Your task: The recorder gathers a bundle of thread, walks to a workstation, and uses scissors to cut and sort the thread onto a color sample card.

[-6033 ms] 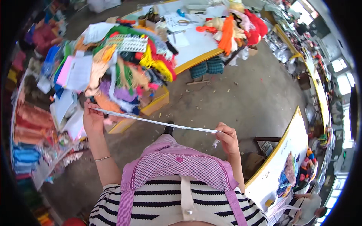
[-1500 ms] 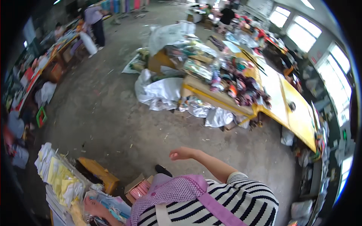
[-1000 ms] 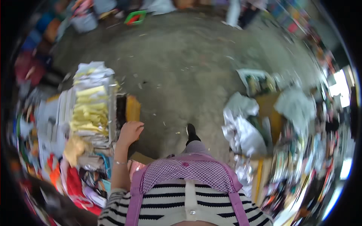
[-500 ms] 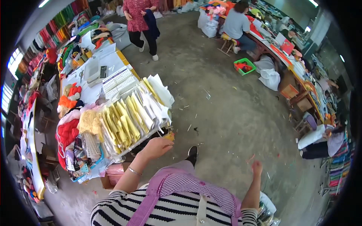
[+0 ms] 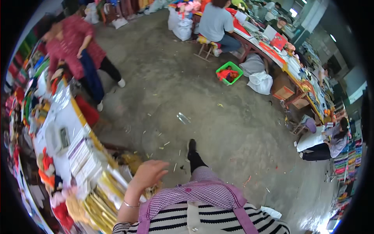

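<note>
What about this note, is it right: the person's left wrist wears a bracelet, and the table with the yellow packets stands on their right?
Not quite: the table with the yellow packets stands on the person's left, as the head view shows. The bracelet is on the wrist of the left hand, as stated.

this person over here wears a purple-checked apron (image 5: 212, 195) with plain purple straps (image 5: 244, 220) and a round button (image 5: 188, 190), over a white, black-striped top (image 5: 257, 216); thin silvery bracelet (image 5: 131, 205), left wrist (image 5: 134, 197); black shoe (image 5: 191, 145).
</note>
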Demonstrator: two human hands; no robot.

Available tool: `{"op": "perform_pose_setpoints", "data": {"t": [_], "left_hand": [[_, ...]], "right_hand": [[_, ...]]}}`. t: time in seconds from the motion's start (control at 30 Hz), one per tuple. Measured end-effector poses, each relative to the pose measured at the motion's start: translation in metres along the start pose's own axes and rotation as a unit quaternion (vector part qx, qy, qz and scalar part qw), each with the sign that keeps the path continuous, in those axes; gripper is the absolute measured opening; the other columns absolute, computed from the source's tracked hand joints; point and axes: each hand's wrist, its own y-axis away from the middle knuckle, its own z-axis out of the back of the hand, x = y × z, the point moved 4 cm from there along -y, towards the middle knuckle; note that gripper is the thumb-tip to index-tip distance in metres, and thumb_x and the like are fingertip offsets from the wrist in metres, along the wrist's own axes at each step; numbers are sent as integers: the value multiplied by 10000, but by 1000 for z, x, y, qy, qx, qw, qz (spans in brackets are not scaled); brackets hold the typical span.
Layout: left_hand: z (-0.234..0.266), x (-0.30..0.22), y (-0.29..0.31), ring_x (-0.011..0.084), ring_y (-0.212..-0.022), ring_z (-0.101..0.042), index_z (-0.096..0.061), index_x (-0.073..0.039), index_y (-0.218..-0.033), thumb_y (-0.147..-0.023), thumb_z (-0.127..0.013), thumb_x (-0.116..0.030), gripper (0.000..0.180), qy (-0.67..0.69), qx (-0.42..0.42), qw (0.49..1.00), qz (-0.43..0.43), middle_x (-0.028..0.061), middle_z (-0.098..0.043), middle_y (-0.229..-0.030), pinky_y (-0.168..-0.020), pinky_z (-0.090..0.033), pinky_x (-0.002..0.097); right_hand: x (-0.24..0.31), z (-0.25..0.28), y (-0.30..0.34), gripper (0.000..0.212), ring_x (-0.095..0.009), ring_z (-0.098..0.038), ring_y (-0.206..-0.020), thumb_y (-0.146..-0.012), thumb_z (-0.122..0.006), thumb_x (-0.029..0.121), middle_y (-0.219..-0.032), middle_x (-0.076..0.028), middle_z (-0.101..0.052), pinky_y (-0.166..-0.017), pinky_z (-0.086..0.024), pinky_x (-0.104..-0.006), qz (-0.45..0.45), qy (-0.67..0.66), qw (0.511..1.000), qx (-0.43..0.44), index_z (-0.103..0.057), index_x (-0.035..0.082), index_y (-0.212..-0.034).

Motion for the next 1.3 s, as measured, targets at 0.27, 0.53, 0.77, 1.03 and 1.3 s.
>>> {"op": "perform_pose_setpoints", "data": {"t": [0.27,0.53,0.77,1.03,1.3], "left_hand": [[2,191,-131,117,-818,-619,-634,-17,-1049,-879,-581,-105,198,319,-195,890,261,85,-674,-911,-705,-481,257],[8,328,-160,401,-941,-583,-653,-101,-948,-816,-523,-303,274,9,139,841,523,181,-631,-996,-762,-472,475],[103,488,-312,382,-959,-582,-635,-101,-980,-822,-526,-302,277,-18,147,857,494,185,-625,-999,-784,-476,455],[316,674,-615,377,-948,-587,-632,-77,-977,-824,-551,-258,250,-46,-3,960,277,186,-627,-1003,-805,-481,439],[430,791,-732,351,-836,-624,-638,-20,-969,-878,-513,-240,269,-33,-87,953,289,177,-647,-941,-723,-505,403]], "right_hand": [[208,189,-212,305,-284,-597,-970,-860,-480,314,-1042,-111,-633,-769,-490,-438,78,268,947,-160,-653,94,-981],[825,270,-198,174,-196,-590,-738,-811,-621,192,-814,-70,-631,-679,-479,-323,549,143,786,-246,-609,59,-923],[961,254,-223,211,-169,-605,-822,-877,-578,238,-902,-46,-652,-744,-480,-326,526,193,821,-106,-615,72,-1001],[873,308,-316,127,-184,-575,-662,-810,-586,199,-729,-52,-599,-595,-491,-371,15,149,988,-25,-621,78,-826],[1068,395,-469,158,-231,-563,-635,-713,-661,161,-745,-74,-603,-575,-463,-356,162,228,952,-124,-614,51,-816]]}}
